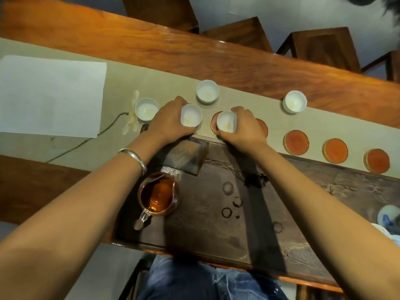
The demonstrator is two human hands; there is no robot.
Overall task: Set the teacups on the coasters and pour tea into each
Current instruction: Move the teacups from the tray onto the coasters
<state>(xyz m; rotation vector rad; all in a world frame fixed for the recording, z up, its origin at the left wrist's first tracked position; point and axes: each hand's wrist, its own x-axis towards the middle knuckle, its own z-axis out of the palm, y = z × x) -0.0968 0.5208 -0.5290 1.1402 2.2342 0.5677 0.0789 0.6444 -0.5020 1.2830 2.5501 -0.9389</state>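
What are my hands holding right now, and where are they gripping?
Each hand holds a white teacup by its rim and side: left hand on one teacup, right hand on another teacup.

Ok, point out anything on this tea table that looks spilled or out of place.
Several dark wet rings mark the dark wooden tea tray, likely from cup bases. Three small white porcelain teacups sit on the beige runner, off the round orange coasters. Nothing looks broken.

Glass pitcher of amber tea (159,197) on dark wooden tray (216,224) — three round orange coasters (296,142) behind it, right.
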